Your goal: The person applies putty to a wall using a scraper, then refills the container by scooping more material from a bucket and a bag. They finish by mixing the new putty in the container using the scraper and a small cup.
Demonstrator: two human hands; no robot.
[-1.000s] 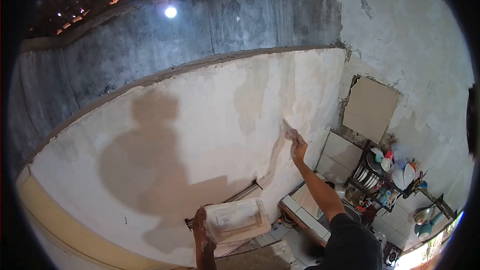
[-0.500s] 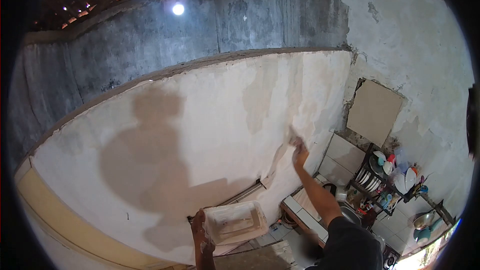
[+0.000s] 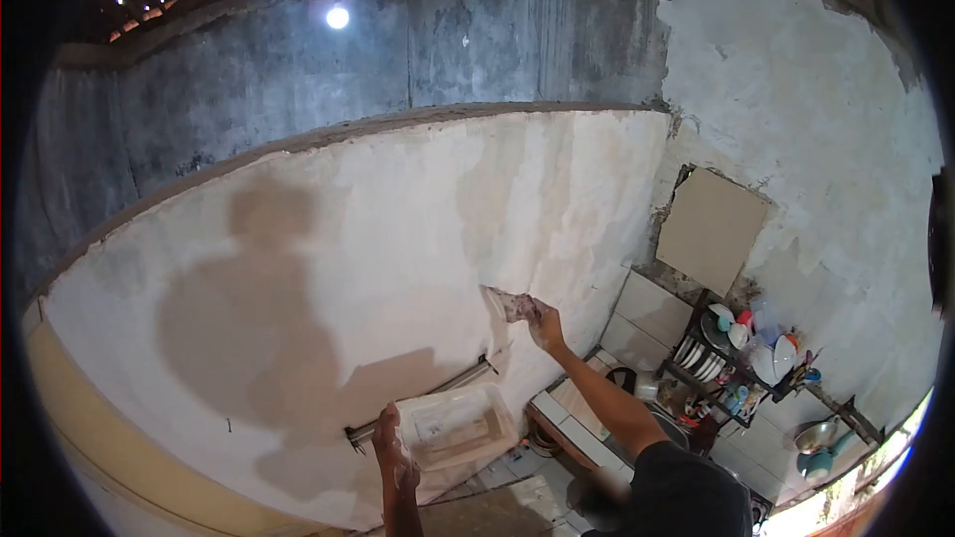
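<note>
In my right hand [image 3: 542,322] is a paintbrush [image 3: 508,305] with pale smears on it, its tip against the white-painted wall [image 3: 408,239]. My fingers wrap round its handle. My left hand [image 3: 393,446], streaked with white, grips the left side of a pale rectangular plastic tub [image 3: 505,430]. The tub is held tilted below the brush, and a thin whitish layer coats its inside. Around the brush the wall is patchy, with beige areas between whiter ones.
A metal rail [image 3: 438,393] is fixed on the wall just above the tub. To the right stand a dish rack [image 3: 701,358] with plates and a tiled counter [image 3: 580,431]. A lit bulb [image 3: 338,17] hangs before the grey upper wall.
My right hand has moved left and slightly down across the wall with the paintbrush. The tub stays in my left hand, and the view has shifted a little to the right.
</note>
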